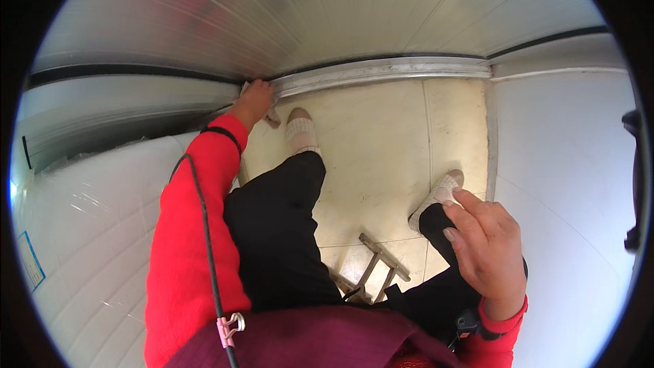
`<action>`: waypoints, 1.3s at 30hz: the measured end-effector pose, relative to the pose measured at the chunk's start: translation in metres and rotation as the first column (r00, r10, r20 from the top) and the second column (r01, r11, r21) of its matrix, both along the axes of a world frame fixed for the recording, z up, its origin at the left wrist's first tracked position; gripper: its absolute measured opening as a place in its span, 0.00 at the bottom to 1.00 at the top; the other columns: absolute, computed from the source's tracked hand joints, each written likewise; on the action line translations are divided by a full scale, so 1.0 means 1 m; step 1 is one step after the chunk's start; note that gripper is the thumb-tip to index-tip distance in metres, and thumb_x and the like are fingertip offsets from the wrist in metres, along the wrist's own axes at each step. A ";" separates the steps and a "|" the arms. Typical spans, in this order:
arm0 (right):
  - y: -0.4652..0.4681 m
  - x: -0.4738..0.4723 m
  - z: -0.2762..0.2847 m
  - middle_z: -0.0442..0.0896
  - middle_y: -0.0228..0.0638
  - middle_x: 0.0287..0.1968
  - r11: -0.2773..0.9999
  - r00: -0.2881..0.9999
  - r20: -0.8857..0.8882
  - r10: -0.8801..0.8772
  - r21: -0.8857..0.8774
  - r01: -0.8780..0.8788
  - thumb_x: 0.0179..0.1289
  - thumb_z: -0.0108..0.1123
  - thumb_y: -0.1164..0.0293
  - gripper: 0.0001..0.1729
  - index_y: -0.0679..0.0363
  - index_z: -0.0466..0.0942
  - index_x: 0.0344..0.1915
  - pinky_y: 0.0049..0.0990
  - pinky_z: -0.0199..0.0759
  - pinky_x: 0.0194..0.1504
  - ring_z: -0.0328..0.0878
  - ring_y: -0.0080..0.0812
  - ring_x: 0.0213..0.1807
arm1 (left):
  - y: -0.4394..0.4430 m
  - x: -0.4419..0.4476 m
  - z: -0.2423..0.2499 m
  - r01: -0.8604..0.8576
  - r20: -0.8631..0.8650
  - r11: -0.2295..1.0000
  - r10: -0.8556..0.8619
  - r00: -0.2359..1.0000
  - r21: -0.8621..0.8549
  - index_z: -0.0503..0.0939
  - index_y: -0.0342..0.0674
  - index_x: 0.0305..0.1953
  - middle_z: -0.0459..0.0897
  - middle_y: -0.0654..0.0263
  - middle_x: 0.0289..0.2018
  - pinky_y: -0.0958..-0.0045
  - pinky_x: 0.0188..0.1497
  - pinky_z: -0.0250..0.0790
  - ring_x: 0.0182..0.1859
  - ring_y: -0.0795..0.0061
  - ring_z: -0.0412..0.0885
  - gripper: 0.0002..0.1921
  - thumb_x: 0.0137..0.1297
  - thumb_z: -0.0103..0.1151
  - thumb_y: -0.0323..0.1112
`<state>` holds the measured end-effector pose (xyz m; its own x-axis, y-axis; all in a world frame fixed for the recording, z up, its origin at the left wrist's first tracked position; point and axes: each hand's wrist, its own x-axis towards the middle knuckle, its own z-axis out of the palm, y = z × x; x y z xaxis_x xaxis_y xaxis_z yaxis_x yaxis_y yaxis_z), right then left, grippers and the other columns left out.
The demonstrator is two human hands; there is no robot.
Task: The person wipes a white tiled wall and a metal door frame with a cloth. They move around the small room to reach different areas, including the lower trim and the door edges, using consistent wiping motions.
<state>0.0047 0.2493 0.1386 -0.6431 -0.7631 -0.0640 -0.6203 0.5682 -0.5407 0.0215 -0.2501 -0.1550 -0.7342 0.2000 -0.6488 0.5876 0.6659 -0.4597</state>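
Observation:
My left hand (258, 101) grips a crumpled cloth (274, 118) against the left end of a metal sill (378, 72). One end of the cloth hangs below my fingers; the rest is mostly hidden under the hand. The sill runs along the foot of a shiny, reflective panel (368, 15), with a dark seal strip (357, 58) between them. Over my right knee, my right hand (485, 245) hovers with loosely bent fingers slightly apart and nothing seen in it.
A low wooden folding stool (380, 260) stands under me on the tiled floor (373, 163). To the left is a plastic-wrapped white padded object (112, 199), perhaps a mattress. A white wall (557, 163) rises on the right. A black cable (203, 204) runs along my left sleeve.

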 end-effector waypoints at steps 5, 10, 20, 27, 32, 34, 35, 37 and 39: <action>-0.002 -0.004 -0.006 0.81 0.44 0.52 0.999 0.997 -0.073 0.009 -0.042 -0.012 0.55 0.67 0.74 0.19 0.61 0.79 0.49 0.37 0.74 0.43 0.80 0.43 0.40 | -0.001 0.000 0.007 -0.280 0.002 0.902 0.296 0.955 0.329 0.85 0.40 0.42 0.83 0.58 0.46 0.60 0.56 0.70 0.54 0.56 0.79 0.12 0.61 0.58 0.38; -0.002 0.001 -0.013 0.80 0.45 0.54 0.985 0.986 -0.152 -0.070 -0.166 0.044 0.58 0.66 0.74 0.21 0.60 0.77 0.53 0.39 0.77 0.47 0.81 0.46 0.45 | 0.038 -0.008 0.088 -0.518 0.222 0.423 0.575 0.787 0.743 0.81 0.37 0.49 0.82 0.55 0.49 0.60 0.54 0.71 0.50 0.58 0.81 0.21 0.52 0.68 0.33; -0.042 0.000 -0.014 0.50 0.45 0.79 0.861 0.997 -0.014 -0.082 -0.504 0.064 0.53 0.75 0.63 0.52 0.51 0.56 0.75 0.39 0.65 0.69 0.56 0.52 0.76 | 0.171 -0.031 0.268 -0.642 0.788 -0.458 0.320 0.526 0.615 0.77 0.37 0.52 0.83 0.66 0.40 0.72 0.41 0.74 0.39 0.77 0.79 0.15 0.63 0.63 0.26; -0.080 -0.010 -0.031 0.49 0.49 0.79 0.835 0.990 -0.136 0.038 -0.539 -0.106 0.48 0.79 0.58 0.56 0.54 0.58 0.74 0.43 0.53 0.74 0.50 0.57 0.77 | 0.237 0.006 0.256 -0.548 0.966 -0.829 -0.034 0.255 0.115 0.78 0.39 0.50 0.82 0.65 0.38 0.70 0.38 0.76 0.38 0.72 0.81 0.11 0.70 0.57 0.33; -0.074 -0.009 -0.039 0.57 0.51 0.75 0.900 0.994 -0.095 -0.062 -0.435 0.015 0.45 0.77 0.64 0.54 0.57 0.61 0.72 0.44 0.57 0.72 0.57 0.59 0.72 | 0.250 0.001 0.240 -0.586 0.925 -0.810 -0.199 0.325 0.032 0.78 0.43 0.49 0.82 0.66 0.37 0.71 0.22 0.68 0.31 0.73 0.79 0.16 0.72 0.50 0.48; -0.071 -0.012 -0.039 0.61 0.51 0.74 0.874 0.984 -0.087 -0.153 -0.477 0.094 0.46 0.74 0.69 0.50 0.57 0.63 0.71 0.44 0.58 0.70 0.59 0.58 0.71 | 0.246 -0.009 0.238 -0.686 0.899 -0.724 -0.341 0.276 -0.064 0.79 0.43 0.47 0.82 0.67 0.37 0.71 0.21 0.67 0.29 0.73 0.78 0.18 0.72 0.50 0.50; -0.070 -0.015 -0.039 0.62 0.51 0.73 0.850 0.976 -0.083 -0.202 -0.511 0.133 0.46 0.73 0.72 0.48 0.58 0.63 0.70 0.44 0.59 0.70 0.60 0.58 0.70 | 0.242 -0.014 0.238 -0.741 0.869 -0.663 -0.425 0.255 -0.106 0.79 0.43 0.47 0.82 0.67 0.37 0.71 0.21 0.66 0.28 0.73 0.78 0.18 0.72 0.49 0.51; -0.066 -0.022 -0.038 0.69 0.48 0.68 0.836 0.953 -0.143 -0.267 -0.527 0.155 0.48 0.70 0.76 0.44 0.59 0.66 0.68 0.39 0.64 0.67 0.67 0.52 0.66 | 0.247 -0.018 0.239 -0.668 0.851 -0.743 -0.321 0.416 0.047 0.80 0.42 0.47 0.83 0.67 0.37 0.73 0.25 0.67 0.30 0.74 0.77 0.21 0.73 0.48 0.54; -0.058 -0.028 -0.038 0.74 0.44 0.64 0.765 0.931 -0.009 -0.364 -0.573 0.293 0.50 0.67 0.79 0.39 0.60 0.69 0.65 0.35 0.68 0.63 0.73 0.43 0.62 | 0.254 -0.022 0.240 -0.614 0.826 -0.759 -0.192 0.529 0.216 0.80 0.41 0.48 0.83 0.67 0.38 0.74 0.29 0.69 0.32 0.75 0.78 0.23 0.74 0.47 0.55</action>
